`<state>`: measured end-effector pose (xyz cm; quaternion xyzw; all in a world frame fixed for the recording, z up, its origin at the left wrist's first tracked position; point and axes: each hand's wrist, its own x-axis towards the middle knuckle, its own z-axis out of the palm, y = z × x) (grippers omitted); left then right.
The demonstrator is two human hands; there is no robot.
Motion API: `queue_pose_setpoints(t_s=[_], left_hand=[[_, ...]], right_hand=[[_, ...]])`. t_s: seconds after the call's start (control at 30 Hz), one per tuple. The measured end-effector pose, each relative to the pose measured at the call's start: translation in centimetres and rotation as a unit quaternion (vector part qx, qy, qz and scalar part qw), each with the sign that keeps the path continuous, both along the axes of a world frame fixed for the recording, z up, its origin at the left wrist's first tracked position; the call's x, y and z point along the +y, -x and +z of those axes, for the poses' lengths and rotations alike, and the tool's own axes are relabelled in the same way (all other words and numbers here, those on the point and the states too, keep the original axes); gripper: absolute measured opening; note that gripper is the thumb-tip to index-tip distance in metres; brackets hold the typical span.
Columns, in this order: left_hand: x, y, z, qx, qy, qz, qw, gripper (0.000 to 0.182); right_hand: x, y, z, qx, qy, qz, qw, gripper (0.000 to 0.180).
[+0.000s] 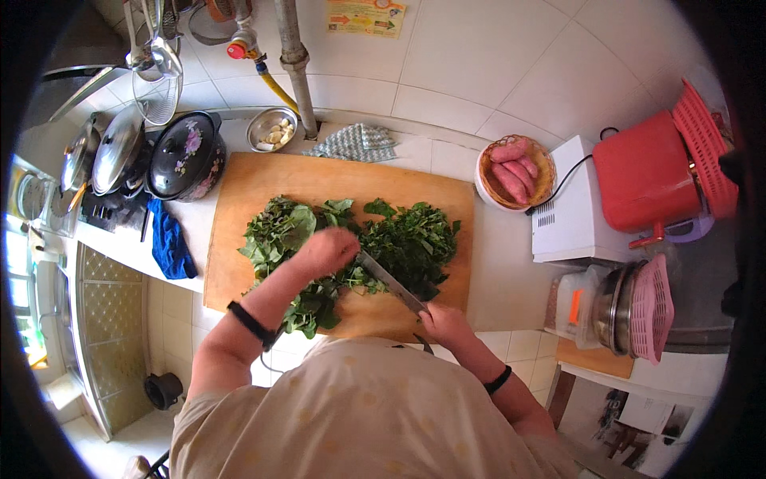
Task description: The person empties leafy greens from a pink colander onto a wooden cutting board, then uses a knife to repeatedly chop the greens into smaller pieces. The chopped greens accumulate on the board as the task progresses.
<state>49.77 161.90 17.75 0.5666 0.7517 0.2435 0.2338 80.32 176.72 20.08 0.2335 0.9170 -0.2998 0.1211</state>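
My right hand [446, 325] grips the handle of a kitchen knife near the front edge of a wooden cutting board [335, 173]. The knife's blade [392, 283] slants up and left across the leafy greens. At the blade's far end is my left hand [330, 250], its fingers curled down over the leaves; whether they pinch anything is hidden. Finely chopped greens [413, 239] are heaped right of the blade. Larger, coarser leaves [275, 227] spread on the left, and a clump of leaves [311, 308] reaches the board's front edge.
Behind the board are a metal bowl of peeled garlic cloves [279, 133] and a checked cloth [353, 142]. A lidded black pot [184, 157] and blue cloth [170, 242] sit left. Rightward are a basket of sweet potatoes [511, 170], a white appliance [562, 209] and stacked bowls [619, 308].
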Motion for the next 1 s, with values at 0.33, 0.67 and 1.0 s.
queue_pose_setpoints(t_s=[0.33, 0.67, 1.0], left_hand=[[12.7, 4.4, -5.9, 0.196, 0.068, -0.114, 0.972, 0.034], [3.7, 9.9, -4.1, 0.138, 0.127, -0.120, 0.975, 0.032], [-0.6, -1.8, -3.6, 0.191, 0.013, 0.088, 0.977, 0.021]], right_hand=[[-1.3, -2.0, -1.4, -0.032, 0.003, -0.046, 0.998, 0.032], [-0.7, -1.8, -1.3, -0.029, 0.005, -0.041, 0.999, 0.030], [-0.1, -2.1, -1.8, 0.046, 0.018, -0.044, 0.998, 0.028]])
